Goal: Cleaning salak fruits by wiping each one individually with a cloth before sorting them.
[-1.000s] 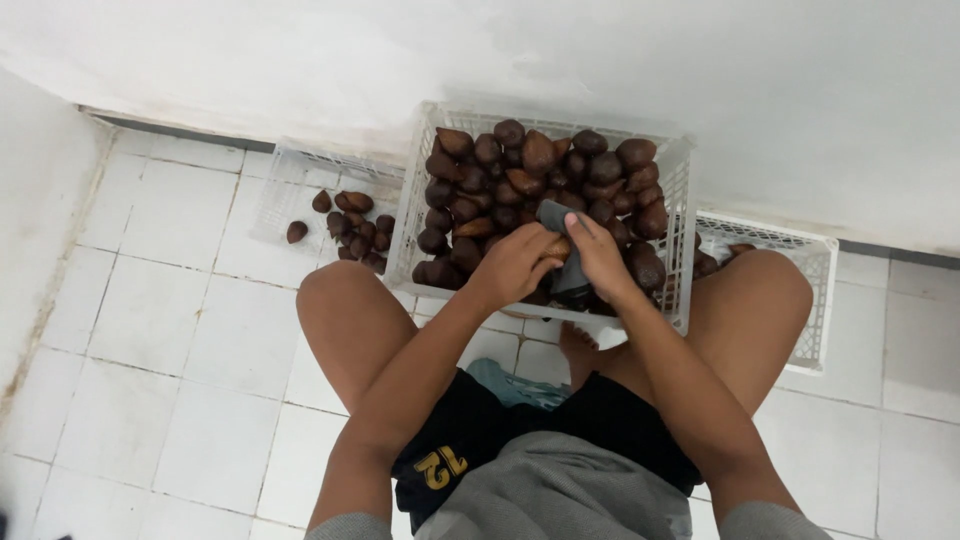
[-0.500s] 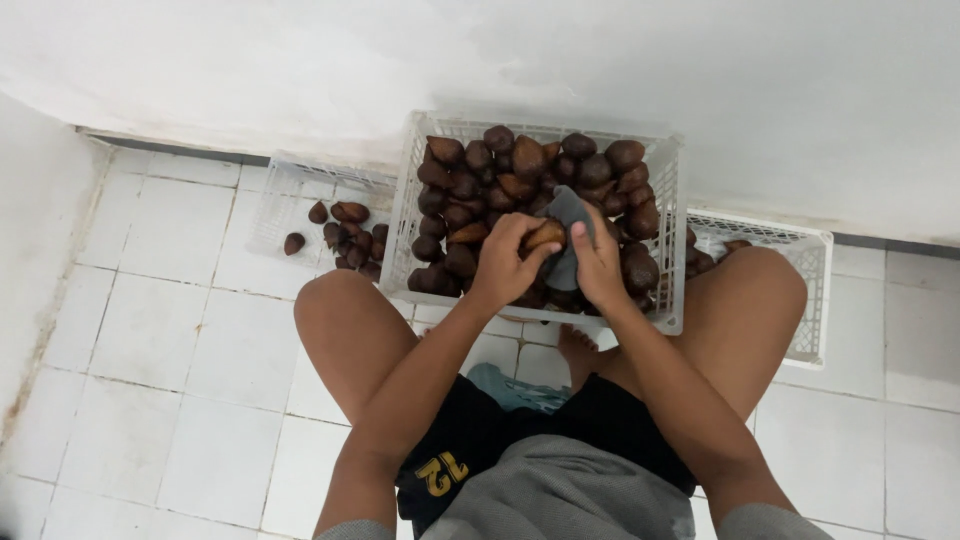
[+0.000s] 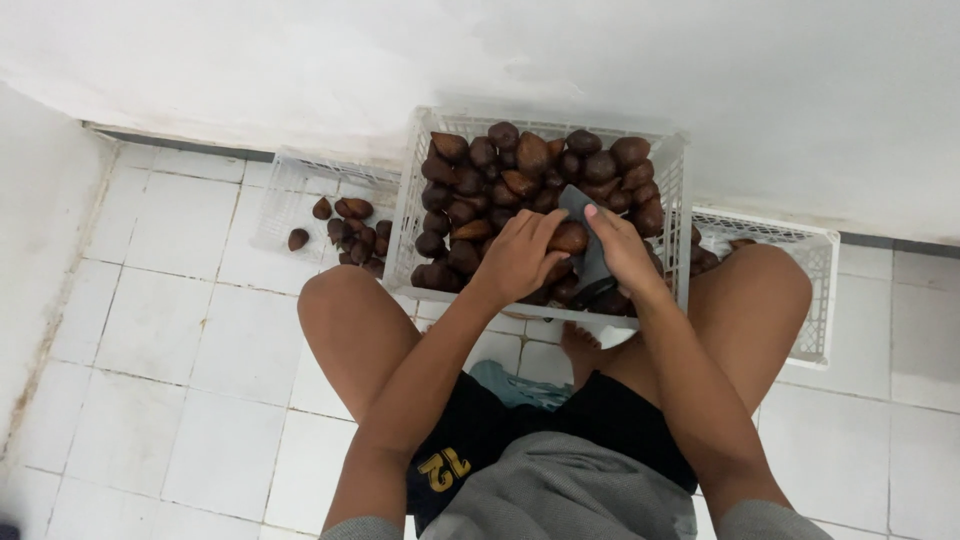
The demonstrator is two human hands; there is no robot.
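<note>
A brown scaly fruit [image 3: 568, 238] is gripped by the closed left hand [image 3: 520, 258] above the near edge of the full white crate [image 3: 405, 215]. A grey cloth [image 3: 590, 255] is clasped by the right hand [image 3: 625, 258]. Fewer fruits are held in the left side crate [image 3: 275, 205].

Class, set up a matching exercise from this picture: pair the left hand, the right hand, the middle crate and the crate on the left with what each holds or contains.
Things:
1. left hand
2. right hand
3. middle white crate
4. left white crate

States:
A. heaped full of brown snake fruit
B. holds a dark grey cloth
C. only a few snake fruit inside
D. grips one brown snake fruit

Pairs: 1-D, 2-B, 3-A, 4-C
</note>
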